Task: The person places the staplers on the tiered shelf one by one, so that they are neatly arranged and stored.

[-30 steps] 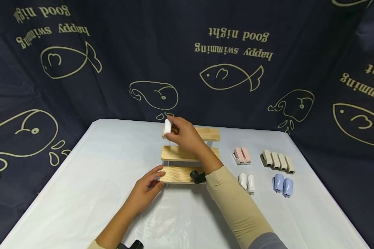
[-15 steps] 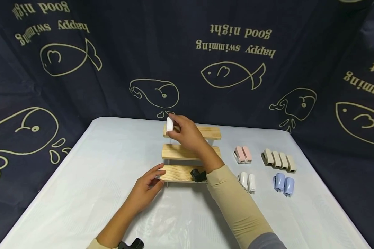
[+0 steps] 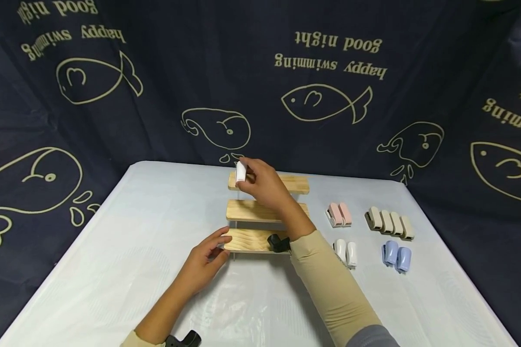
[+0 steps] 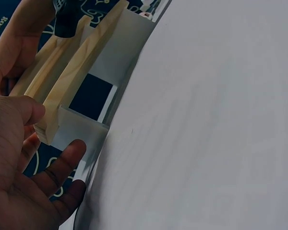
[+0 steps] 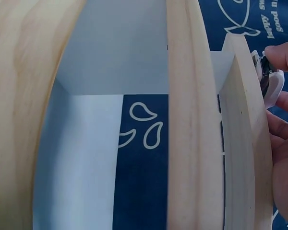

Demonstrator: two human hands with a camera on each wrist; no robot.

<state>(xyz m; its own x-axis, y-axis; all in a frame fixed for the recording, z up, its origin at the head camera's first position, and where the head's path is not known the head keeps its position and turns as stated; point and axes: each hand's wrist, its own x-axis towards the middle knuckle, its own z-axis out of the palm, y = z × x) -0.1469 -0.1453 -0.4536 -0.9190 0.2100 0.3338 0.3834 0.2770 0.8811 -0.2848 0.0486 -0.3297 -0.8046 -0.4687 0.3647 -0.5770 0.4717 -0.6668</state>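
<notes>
Upper centre of frame — your right hand (image 3: 267, 185) pinches the white clip (image 3: 240, 171) at the top shelf (image 3: 293, 183); left hand (image 3: 204, 262), fingers relaxed, steadies the bottom shelf (image 3: 247, 240). Shelves look bare — clip groups (image 3: 371, 233) wait on the desk (image 3: 113, 250).

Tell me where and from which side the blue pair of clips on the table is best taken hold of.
The blue clips lie side by side, touching, on the white table, with the white pair to their left and open table to their right. Probably best taken from above, a hand pinching one clip's rounded body across its narrow width, starting with the outer right one, which has free space beside it.
</notes>
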